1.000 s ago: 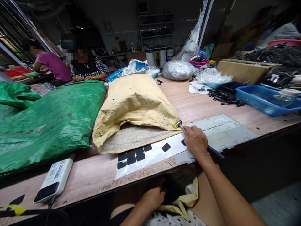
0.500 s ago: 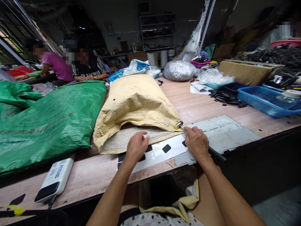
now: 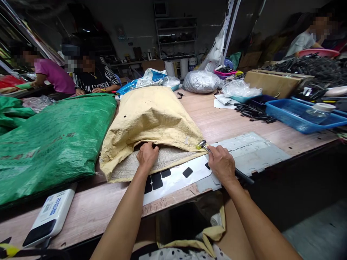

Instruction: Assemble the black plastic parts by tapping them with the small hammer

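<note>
A yellow woven sack [image 3: 159, 112] lies on the workbench with its mouth facing me. My left hand [image 3: 148, 156] is at that mouth, fingers curled in under the upper edge. A small dark bit shows by the fingertips, but what they hold is hidden. My right hand [image 3: 221, 163] is closed around a small hammer [image 3: 202, 144] with a metal head, a yellow face and a black handle. The hammer head rests by the sack's right corner. Below the sack lies a white sheet [image 3: 177, 186] bearing black rounded squares [image 3: 187, 172].
A green sack [image 3: 59, 144] fills the left, with a white power bank [image 3: 51, 215] in front. To the right are a grey board [image 3: 252, 150], a blue tray [image 3: 295, 119] and black parts [image 3: 255, 112]. Two people [image 3: 58, 77] [image 3: 94, 77] sit behind; another [image 3: 302, 41] is at the far right.
My left hand has moved forward and left, from above the sack's lower flap to its mouth. My right hand still holds the hammer by the sack's corner. The view has shifted slightly.
</note>
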### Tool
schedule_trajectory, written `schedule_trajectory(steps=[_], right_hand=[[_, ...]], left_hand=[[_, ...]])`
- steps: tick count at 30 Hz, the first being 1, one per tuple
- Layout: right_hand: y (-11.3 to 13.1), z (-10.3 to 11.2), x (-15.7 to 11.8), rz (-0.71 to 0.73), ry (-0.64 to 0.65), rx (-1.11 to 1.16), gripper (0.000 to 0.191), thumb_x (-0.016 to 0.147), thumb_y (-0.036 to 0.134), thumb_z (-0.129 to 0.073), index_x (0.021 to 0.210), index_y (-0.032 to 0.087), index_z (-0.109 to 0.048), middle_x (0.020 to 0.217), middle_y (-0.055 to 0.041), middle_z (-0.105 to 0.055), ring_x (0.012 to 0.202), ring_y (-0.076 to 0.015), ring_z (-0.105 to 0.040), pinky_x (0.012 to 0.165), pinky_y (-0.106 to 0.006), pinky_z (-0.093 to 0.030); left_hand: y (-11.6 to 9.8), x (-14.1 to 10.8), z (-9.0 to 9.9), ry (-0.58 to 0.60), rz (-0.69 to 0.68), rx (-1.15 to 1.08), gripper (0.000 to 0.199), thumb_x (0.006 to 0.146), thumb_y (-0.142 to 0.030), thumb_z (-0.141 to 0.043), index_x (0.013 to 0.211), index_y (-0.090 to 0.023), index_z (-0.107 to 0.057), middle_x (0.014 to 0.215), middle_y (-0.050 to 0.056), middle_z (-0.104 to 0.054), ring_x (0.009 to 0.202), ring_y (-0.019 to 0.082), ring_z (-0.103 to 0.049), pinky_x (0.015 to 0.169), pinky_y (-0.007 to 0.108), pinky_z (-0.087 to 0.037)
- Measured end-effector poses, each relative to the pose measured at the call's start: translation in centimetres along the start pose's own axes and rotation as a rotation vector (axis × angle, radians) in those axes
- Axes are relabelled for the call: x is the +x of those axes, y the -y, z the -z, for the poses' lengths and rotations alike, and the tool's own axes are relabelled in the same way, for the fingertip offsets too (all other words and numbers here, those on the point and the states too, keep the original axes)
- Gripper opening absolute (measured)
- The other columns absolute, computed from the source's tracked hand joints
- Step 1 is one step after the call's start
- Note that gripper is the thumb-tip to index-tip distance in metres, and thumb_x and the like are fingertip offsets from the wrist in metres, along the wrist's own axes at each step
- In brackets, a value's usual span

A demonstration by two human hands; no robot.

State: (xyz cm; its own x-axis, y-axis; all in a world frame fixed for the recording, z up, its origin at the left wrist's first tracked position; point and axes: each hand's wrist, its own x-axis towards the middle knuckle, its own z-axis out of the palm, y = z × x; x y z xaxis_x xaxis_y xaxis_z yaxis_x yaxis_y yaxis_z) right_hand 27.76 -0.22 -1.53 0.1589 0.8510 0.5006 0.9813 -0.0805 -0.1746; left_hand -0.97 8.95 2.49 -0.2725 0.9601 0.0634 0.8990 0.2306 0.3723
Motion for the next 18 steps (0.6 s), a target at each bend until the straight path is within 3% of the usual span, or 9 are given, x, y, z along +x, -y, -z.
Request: schedule_trajectory(steps=[3,7,9,13,18], right_hand=[[0.0,0.0,0.0,-0.001,0.001,-0.007,0.027,0.094,0.021,-0.057,0.119,0.023,-0.069,0.096,-0.0069,-0.064,0.089,-0.0211,-0.052,0.071,-0.033,-0.030],[-0.1,-0.1,-0.1,-0.003,-0.005,-0.015,0.028,0.094,0.021,-0.058,0.119,0.024,-0.069,0.096,-0.0068,-0.064,0.088,-0.0212,-0.051,0.070,-0.033,-0.030],[-0.1,-0.1,-0.1,-0.006,-0.006,-0.017,0.028,0.093,0.021,-0.059,0.119,0.024,-0.070,0.096,-0.0067,-0.064,0.087,-0.0211,-0.051,0.070,-0.033,-0.030],[0.0,0.1,-0.1,-0.003,-0.004,-0.020,0.029,0.093,0.020,-0.059,0.120,0.023,-0.070,0.096,-0.0066,-0.065,0.088,-0.0212,-0.052,0.070,-0.033,-0.031],[-0.1,0.1,0.0,-0.003,0.016,-0.013,0.030,0.093,0.020,-0.059,0.120,0.024,-0.070,0.097,-0.0071,-0.066,0.090,-0.0219,-0.055,0.071,-0.033,-0.035]], left_hand=[[1.4,-2.1,1.3,0.056,-0.093,-0.061,0.019,0.084,-0.040,-0.064,0.092,-0.025,-0.073,0.096,0.006,-0.074,0.092,0.030,-0.067,0.072,0.036,-0.045],[2.8,-6.5,2.0,0.194,-0.484,-0.302,0.016,0.084,-0.034,-0.066,0.096,-0.024,-0.072,0.093,0.003,-0.070,0.085,0.020,-0.064,0.073,0.030,-0.046],[2.8,-8.3,1.6,0.265,-0.614,-0.354,0.014,0.084,-0.030,-0.067,0.096,-0.024,-0.072,0.092,0.002,-0.068,0.087,0.019,-0.063,0.074,0.029,-0.046],[2.2,-9.8,0.2,0.221,-0.646,-0.322,0.015,0.082,-0.022,-0.069,0.096,-0.021,-0.071,0.090,0.003,-0.066,0.089,0.021,-0.061,0.079,0.032,-0.046],[2.2,-9.4,-1.3,0.148,-0.652,-0.333,0.014,0.084,-0.029,-0.073,0.095,-0.020,-0.072,0.084,0.002,-0.065,0.084,0.021,-0.060,0.077,0.033,-0.044]])
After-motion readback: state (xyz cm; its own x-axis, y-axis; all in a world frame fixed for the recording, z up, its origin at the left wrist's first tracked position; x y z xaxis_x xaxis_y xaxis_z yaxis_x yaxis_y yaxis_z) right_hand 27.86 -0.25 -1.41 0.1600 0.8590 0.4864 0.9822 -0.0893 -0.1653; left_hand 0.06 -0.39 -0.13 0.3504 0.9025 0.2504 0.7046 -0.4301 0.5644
